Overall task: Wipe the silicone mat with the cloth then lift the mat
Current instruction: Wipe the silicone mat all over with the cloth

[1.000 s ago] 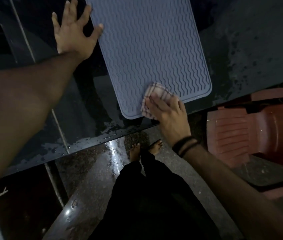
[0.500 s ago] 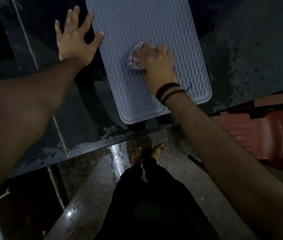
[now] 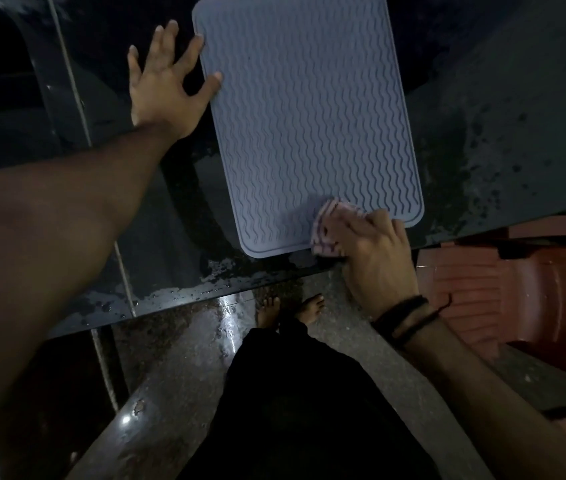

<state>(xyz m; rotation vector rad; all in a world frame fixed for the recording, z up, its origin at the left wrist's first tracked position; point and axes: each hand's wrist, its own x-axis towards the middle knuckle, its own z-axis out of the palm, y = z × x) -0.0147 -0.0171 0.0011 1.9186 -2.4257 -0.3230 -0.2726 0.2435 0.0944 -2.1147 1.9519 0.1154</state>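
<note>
A grey silicone mat (image 3: 305,112) with a wavy ribbed surface lies flat on the dark wet table (image 3: 503,133). My left hand (image 3: 167,84) rests spread on the table at the mat's left edge, with the thumb and forefinger tips touching that edge. At the mat's near edge my right hand (image 3: 375,251) grips a bunched checked cloth (image 3: 330,226) and presses it on the mat. Most of the cloth is hidden under my fingers.
A red plastic chair (image 3: 516,289) stands close at the right, below the table's near edge. My bare feet (image 3: 288,306) are on the wet stone floor (image 3: 184,341) under the table edge. Water spots cover the table's near and right parts.
My right hand has drawn the cloth from the mat's middle back to its near edge. My left hand has stayed at the mat's left edge.
</note>
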